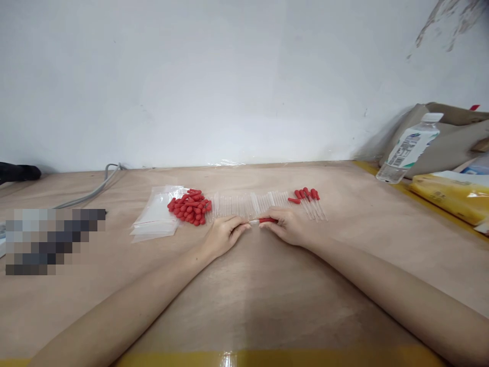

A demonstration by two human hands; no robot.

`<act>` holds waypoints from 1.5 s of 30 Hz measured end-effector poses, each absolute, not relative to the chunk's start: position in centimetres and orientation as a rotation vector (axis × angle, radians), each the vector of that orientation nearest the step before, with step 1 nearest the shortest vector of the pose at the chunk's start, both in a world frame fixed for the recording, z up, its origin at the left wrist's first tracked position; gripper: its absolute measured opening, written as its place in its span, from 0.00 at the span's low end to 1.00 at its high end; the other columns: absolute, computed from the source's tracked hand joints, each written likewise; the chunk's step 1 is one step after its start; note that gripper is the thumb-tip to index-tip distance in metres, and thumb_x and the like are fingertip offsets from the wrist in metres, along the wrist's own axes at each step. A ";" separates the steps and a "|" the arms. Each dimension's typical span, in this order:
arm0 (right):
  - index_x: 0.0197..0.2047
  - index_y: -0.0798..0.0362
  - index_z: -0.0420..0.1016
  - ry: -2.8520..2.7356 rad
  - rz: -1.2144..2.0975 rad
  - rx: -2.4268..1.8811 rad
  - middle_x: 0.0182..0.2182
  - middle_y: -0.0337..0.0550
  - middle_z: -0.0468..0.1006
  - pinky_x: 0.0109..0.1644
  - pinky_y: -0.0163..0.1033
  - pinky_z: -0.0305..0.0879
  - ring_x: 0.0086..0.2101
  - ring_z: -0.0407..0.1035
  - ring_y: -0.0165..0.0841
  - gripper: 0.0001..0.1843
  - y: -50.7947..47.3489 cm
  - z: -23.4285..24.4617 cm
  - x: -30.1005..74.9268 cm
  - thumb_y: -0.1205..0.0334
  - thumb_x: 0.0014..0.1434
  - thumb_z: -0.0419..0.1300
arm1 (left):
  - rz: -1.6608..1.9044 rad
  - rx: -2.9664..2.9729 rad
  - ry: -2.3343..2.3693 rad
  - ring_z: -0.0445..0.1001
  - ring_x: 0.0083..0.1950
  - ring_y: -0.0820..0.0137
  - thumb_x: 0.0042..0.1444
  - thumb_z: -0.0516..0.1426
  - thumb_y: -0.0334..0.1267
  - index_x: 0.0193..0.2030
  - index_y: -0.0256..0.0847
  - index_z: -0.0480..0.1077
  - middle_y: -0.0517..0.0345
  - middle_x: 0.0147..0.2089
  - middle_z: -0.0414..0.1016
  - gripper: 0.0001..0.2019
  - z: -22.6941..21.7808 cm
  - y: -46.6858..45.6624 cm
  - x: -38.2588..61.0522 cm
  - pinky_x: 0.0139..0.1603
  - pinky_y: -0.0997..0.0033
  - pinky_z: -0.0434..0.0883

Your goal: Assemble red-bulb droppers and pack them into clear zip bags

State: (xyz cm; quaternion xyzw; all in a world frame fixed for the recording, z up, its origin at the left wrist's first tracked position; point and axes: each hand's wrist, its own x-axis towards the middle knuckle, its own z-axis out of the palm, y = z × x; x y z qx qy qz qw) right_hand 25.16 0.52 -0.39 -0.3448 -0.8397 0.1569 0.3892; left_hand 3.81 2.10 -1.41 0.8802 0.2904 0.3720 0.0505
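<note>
While the left hand (227, 235) pinches a clear dropper tube (253, 222) and the right hand (289, 225) clamps a red rubber bulb (267, 220) at its end, just in front of the tube row (234, 205), straight, gentle pressure should work best.

Matt, rubbery bulbs (189, 208); glossy, clear tubes (252, 204) at their 3 o'clock; filmy plastic bags (153, 214) at their 9 o'clock; smooth wooden table (244, 306).

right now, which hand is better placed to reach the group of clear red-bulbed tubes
Likely the right hand: it sits beside those clear red-bulbed tubes; the left hand is farther.
</note>
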 end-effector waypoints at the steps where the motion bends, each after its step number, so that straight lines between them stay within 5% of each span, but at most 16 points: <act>1: 0.36 0.53 0.74 -2.075 0.465 -0.881 0.33 0.43 0.76 0.38 0.36 0.66 0.33 0.69 0.30 0.07 0.6 -0.2 25.1 0.62 0.57 0.56 | 1.129 2.676 0.894 0.74 0.32 0.71 0.59 0.53 0.40 0.40 0.39 0.72 0.56 0.34 0.77 0.09 -1.3 2.1 3.8 0.33 0.73 0.71; 7: 0.42 0.52 0.68 -1.622 0.721 -0.915 0.28 0.38 0.72 0.31 0.35 0.66 0.29 0.68 0.29 0.18 1.6 2.4 26.7 0.53 0.50 0.62 | 1.084 2.686 0.961 0.70 0.49 0.62 0.60 0.50 0.43 0.56 0.38 0.59 0.47 0.48 0.72 0.20 -0.6 1.9 3.3 0.49 0.59 0.68; 13: 0.42 0.53 0.71 -1.451 0.528 -1.236 0.31 0.43 0.74 0.33 0.36 0.65 0.31 0.68 0.31 0.16 5.4 5.0 32.6 0.53 0.53 0.58 | 0.992 2.680 1.042 0.70 0.49 0.62 0.61 0.48 0.42 0.53 0.38 0.62 0.48 0.47 0.71 0.16 -0.7 1.9 3.5 0.49 0.60 0.67; 24: 0.50 0.55 0.73 -1.917 -0.196 -1.904 0.29 0.46 0.78 0.36 0.38 0.61 0.34 0.71 0.38 0.20 8.9 0.8 34.9 0.60 0.56 0.51 | 0.951 2.683 1.072 0.69 0.45 0.64 0.61 0.47 0.42 0.46 0.39 0.68 0.51 0.43 0.72 0.13 -0.5 1.9 3.8 0.47 0.61 0.65; 29: 0.47 0.56 0.73 -1.906 -0.182 -1.872 0.28 0.45 0.77 0.34 0.37 0.59 0.33 0.70 0.36 0.19 8.3 0.7 34.5 0.57 0.56 0.51 | 1.071 2.695 1.459 0.68 0.44 0.60 0.57 0.53 0.42 0.39 0.40 0.71 0.53 0.39 0.75 0.10 -0.5 2.0 3.8 0.45 0.56 0.59; 35: 0.30 0.53 0.75 -2.123 -0.146 -1.648 0.26 0.44 0.74 0.32 0.36 0.58 0.29 0.66 0.33 0.13 6.3 0.4 34.0 0.55 0.55 0.54 | 1.112 2.631 1.800 0.65 0.42 0.58 0.52 0.56 0.42 0.36 0.41 0.72 0.51 0.37 0.72 0.08 -0.7 2.8 3.3 0.41 0.57 0.59; 45: 0.27 0.53 0.73 -2.084 -0.289 -1.507 0.30 0.47 0.70 0.41 0.42 0.61 0.35 0.64 0.38 0.10 6.1 -1.2 34.1 0.57 0.54 0.56 | 1.057 2.647 1.806 0.64 0.44 0.56 0.53 0.55 0.43 0.36 0.42 0.72 0.50 0.40 0.70 0.09 -0.6 2.9 3.5 0.43 0.56 0.59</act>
